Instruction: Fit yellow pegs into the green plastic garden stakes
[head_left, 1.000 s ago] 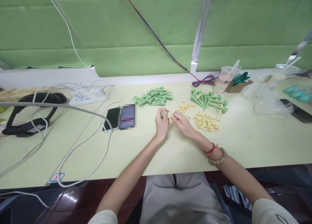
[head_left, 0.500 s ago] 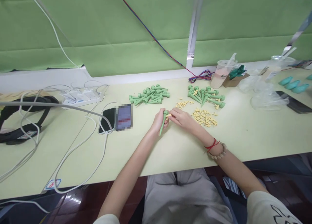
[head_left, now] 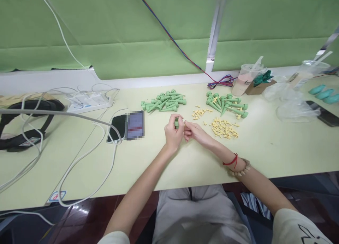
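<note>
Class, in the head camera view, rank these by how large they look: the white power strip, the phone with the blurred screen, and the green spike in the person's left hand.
1. White power strip
2. Phone, somewhat smaller and nearer the camera, so this ranking is unsure
3. Green spike, mostly hidden inside the left hand

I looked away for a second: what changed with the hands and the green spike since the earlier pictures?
The left hand has turned the green spike so only its head shows above the fist. The right hand still meets it. Both spike piles and the yellow pins lie unchanged.
</note>
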`<action>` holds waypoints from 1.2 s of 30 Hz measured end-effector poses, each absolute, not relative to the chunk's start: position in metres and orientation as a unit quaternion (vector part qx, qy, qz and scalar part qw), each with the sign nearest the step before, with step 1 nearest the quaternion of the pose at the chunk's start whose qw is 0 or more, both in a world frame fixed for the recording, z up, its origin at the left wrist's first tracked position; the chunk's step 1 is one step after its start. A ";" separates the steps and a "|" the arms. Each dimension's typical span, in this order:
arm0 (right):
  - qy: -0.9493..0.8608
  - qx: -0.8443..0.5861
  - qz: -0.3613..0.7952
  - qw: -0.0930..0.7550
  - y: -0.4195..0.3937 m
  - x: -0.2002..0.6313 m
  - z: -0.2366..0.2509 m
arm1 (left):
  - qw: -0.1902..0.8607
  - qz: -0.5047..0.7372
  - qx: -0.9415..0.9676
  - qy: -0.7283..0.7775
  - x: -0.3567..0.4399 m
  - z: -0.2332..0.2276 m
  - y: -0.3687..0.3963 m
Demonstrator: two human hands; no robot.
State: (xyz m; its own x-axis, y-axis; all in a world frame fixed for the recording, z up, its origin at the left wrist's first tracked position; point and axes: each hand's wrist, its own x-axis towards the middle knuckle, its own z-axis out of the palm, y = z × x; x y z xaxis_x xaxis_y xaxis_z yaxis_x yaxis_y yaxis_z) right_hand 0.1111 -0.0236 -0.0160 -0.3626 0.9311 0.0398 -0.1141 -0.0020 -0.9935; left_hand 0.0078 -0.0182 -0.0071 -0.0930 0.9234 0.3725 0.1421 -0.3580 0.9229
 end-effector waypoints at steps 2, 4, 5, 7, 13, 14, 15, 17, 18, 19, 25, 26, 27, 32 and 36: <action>-0.598 -0.393 0.534 0.450 -0.025 0.113 -0.015 | 0.373 0.578 0.564 0.456 0.007 -0.006 -0.014; -0.666 -0.413 0.420 0.457 -0.028 0.117 -0.014 | 0.430 0.568 0.531 0.460 0.007 -0.004 -0.009; -0.700 -0.417 0.369 0.447 -0.028 0.119 -0.013 | 0.458 0.556 0.517 0.463 0.007 -0.003 -0.007; -0.754 -0.420 0.294 0.410 -0.028 0.125 -0.011 | 0.504 0.524 0.504 0.466 0.006 -0.002 -0.004; -0.824 -0.415 0.157 0.353 -0.021 0.133 -0.013 | 0.514 0.498 0.529 0.457 0.006 -0.003 -0.006; -0.820 -0.413 0.160 0.362 -0.021 0.133 -0.014 | 0.489 0.518 0.533 0.457 0.007 -0.004 -0.008; -0.813 -0.412 0.168 0.376 -0.023 0.131 -0.014 | 0.455 0.538 0.543 0.456 0.007 -0.005 -0.010; -0.795 -0.410 0.190 0.404 -0.027 0.127 -0.014 | 0.374 0.570 0.575 0.452 0.006 -0.008 -0.015; -0.787 -0.410 0.200 0.416 -0.030 0.124 -0.013 | 0.332 0.579 0.594 0.449 0.004 -0.010 -0.016; -0.777 -0.411 0.212 0.427 -0.034 0.122 -0.012 | 0.295 0.585 0.609 0.447 0.002 -0.012 -0.017; -0.643 -0.384 0.488 0.448 -0.043 0.111 -0.004 | 0.216 0.570 0.649 0.455 -0.011 -0.023 -0.010; -0.611 -0.370 0.548 0.435 -0.042 0.111 -0.003 | 0.218 0.563 0.654 0.455 -0.012 -0.023 -0.009; -0.588 -0.362 0.589 0.420 -0.041 0.111 -0.003 | 0.219 0.558 0.659 0.455 -0.013 -0.023 -0.008; -0.689 -0.465 0.359 0.425 -0.037 0.117 -0.006 | 0.283 0.559 0.646 0.436 -0.003 -0.014 -0.012; -0.781 -0.476 0.153 0.373 -0.031 0.127 -0.008 | 0.409 0.565 0.565 0.440 0.003 -0.004 -0.009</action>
